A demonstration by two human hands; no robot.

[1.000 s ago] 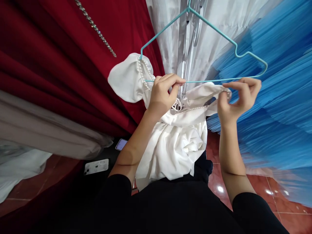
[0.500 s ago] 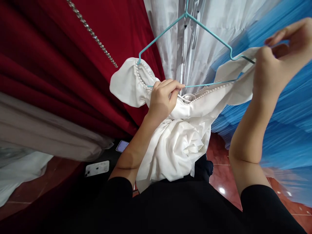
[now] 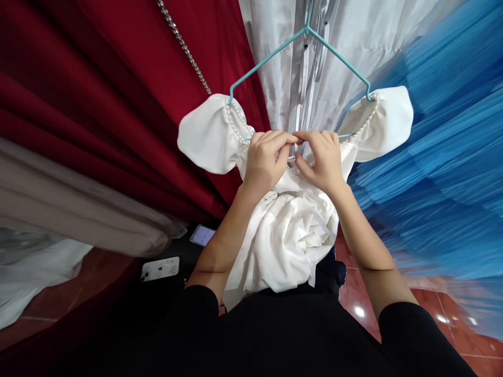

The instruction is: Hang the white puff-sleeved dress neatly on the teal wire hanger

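Note:
A white garment (image 3: pixel 291 241) with pearl-trimmed puffed sleeves and a large fabric rosette hangs on a turquoise wire hanger (image 3: pixel 337 54). Each end of the hanger sits in a pearl-edged sleeve opening. My left hand (image 3: pixel 265 159) is closed around the hanger's bottom bar, left of centre. Just to its right, my right hand (image 3: pixel 322 159) bends its fingers at the same bar, thumb below, index fingertip close to my left fingertips. The neckline between and behind my hands is partly hidden.
Red fabric (image 3: pixel 129 94) with a beaded strand (image 3: pixel 184 47) hangs at left, white curtains (image 3: pixel 271 57) behind, blue tulle (image 3: pixel 440 173) at right. Two phones (image 3: pixel 160 268) (image 3: pixel 202 235) lie on a dark surface at lower left. Red tiles (image 3: pixel 356 293) show below.
My right hand has come from the upper right to the middle of the bar, beside my left hand. The right sleeve now hangs puffed over the hanger's end instead of being stretched outward.

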